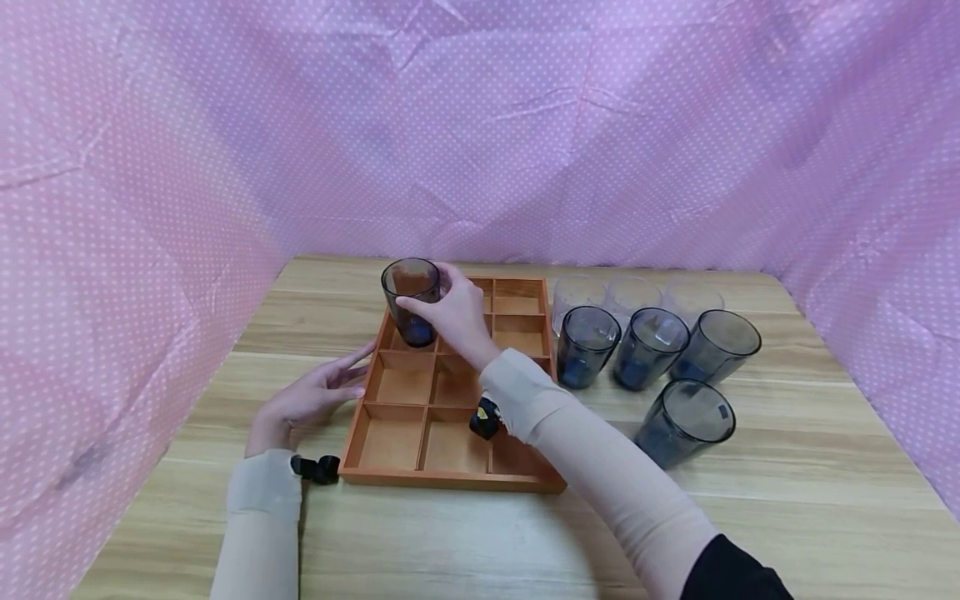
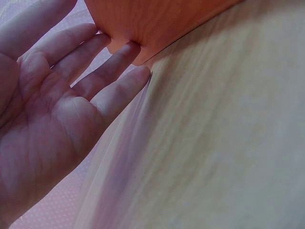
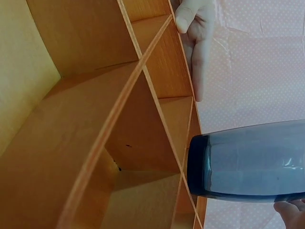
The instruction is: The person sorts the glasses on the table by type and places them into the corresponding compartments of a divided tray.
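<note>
Left hand (image 1: 322,392): fingers fairly straight and spread, fingertips on the left wall of the box (image 1: 453,482), bracing it rather than gripping, I'd say. Table (image 1: 285,333) gives free room to its left. Box: wood, likely stiff and light enough to slide if knocked; best held by the outer walls. Dividers (image 3: 102,143) are thin, with narrow top edges that could catch a base.

Glass (image 1: 408,287): over the box's left column, toward the back, mouth up; can't tell if its base is below the rim. Probably rigid, moderately heavy in the thick base, smooth and slippery, breakable if it's real glass. Take hold round the upper side wall, off the lip; keep the base clear of edges. Right hand (image 1: 457,312): thumb and fingers round the glass from the right. Right forearm (image 1: 615,492) slants over the box's front right corner, so low moves there are tight.

Right of box: clear glasses (image 1: 633,293) behind, dark glasses (image 1: 651,350) before them, closely set, little finger room between. Front glass (image 1: 684,423) sits nearer, by the forearm; easy to bump. More table room to the far right.
</note>
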`<control>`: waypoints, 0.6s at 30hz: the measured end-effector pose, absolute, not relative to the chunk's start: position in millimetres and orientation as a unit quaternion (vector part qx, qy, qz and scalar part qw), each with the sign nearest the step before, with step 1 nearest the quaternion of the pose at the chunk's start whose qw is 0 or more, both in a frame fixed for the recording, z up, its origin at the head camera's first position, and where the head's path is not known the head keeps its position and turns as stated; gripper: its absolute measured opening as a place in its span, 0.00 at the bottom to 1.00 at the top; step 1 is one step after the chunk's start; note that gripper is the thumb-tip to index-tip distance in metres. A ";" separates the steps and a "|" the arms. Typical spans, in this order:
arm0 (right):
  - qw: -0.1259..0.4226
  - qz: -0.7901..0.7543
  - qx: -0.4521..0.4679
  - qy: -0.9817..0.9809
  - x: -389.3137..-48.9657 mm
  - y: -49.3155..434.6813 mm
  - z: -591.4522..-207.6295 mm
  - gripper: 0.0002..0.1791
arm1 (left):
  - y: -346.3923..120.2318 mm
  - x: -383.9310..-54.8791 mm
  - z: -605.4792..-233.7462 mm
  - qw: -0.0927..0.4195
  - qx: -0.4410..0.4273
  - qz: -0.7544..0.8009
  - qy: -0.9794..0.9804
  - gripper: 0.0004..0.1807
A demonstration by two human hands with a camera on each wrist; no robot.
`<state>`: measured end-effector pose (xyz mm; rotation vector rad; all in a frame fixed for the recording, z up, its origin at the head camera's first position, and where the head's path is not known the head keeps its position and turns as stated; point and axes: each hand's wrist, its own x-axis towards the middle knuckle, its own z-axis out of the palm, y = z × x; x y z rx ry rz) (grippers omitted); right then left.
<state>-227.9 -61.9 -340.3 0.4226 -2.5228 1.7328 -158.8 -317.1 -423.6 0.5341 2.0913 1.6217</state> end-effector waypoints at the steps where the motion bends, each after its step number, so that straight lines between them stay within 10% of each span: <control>1: 0.026 0.562 0.137 -0.815 -228.0 -62.1 -340.8 0.37 | -317.1 -159.1 -423.7 0.219 0.197 0.585 0.756 0.41; 18: 0.014 0.571 0.125 -0.811 -226.8 -61.7 -348.3 0.37 | -316.5 -158.5 -424.1 0.220 0.186 0.594 0.751 0.41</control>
